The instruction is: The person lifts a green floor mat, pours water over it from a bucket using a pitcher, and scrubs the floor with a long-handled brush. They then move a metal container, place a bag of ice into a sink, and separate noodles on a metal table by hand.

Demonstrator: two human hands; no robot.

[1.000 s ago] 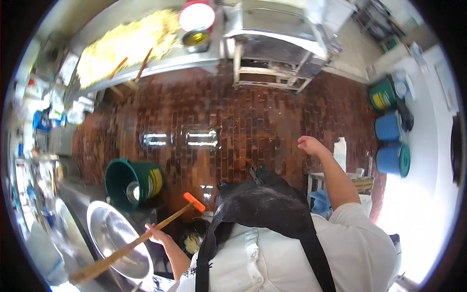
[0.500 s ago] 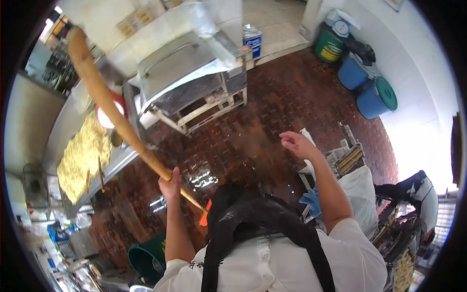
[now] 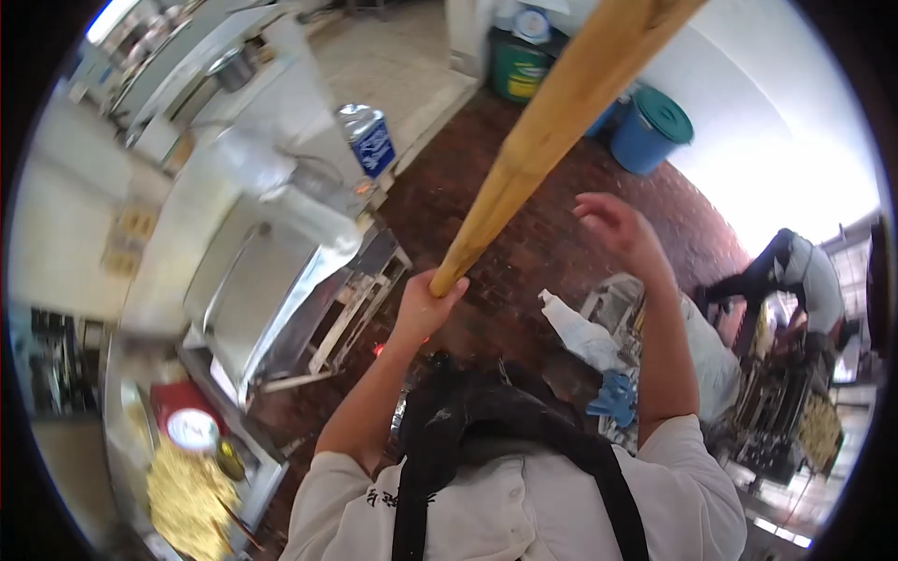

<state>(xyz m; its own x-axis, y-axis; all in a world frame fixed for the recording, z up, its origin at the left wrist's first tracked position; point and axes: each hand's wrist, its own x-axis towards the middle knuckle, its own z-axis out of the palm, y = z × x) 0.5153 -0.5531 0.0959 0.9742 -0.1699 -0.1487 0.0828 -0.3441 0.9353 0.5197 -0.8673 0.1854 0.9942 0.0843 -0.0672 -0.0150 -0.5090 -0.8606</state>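
My left hand (image 3: 428, 304) is wrapped around a long, thick wooden pole (image 3: 547, 131), gripping it low down. The pole slants up and away to the right, past the top edge of the view. Its lower end is hidden behind my hand and forearm. To the right of the pole, my right hand (image 3: 619, 232) hangs in the air over the floor, fingers loosely bent and apart, holding nothing. Below it lie a white cloth (image 3: 580, 332) and a blue glove (image 3: 613, 397), on cluttered equipment at my right side.
A metal-topped bench (image 3: 253, 271) stands ahead on the left. A heap of crumbly yellow dough (image 3: 187, 500) lies on the lower-left counter, beside a red-and-white container (image 3: 192, 425). A lidded blue bin (image 3: 650, 131) is by the right wall. Another person (image 3: 809, 280) bends over at the right.
My view has turned right. The pole has swung from leaning up-left to leaning up-right, still in my left hand. My right hand stays raised and free.
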